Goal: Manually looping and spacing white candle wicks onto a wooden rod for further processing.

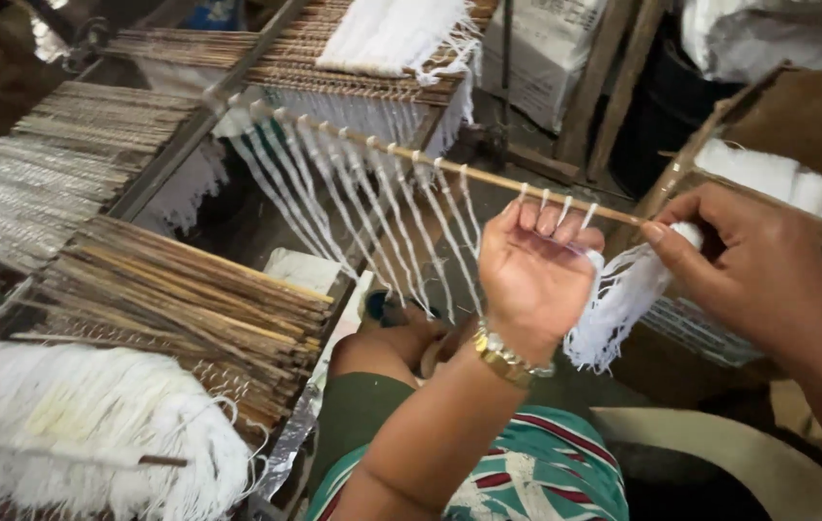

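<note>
Holding a thin wooden stick hung with white string loops, my left hand curls its fingers around the stick near its right end, palm toward me. My right hand pinches the stick's tip together with a loose white string bundle; the fingertips there are partly hidden by thread. At left, a stack of bare sticks lies beside a white fringe heap. A pale sack stands at the top, cut off by the frame edge, its markings unreadable.
</note>
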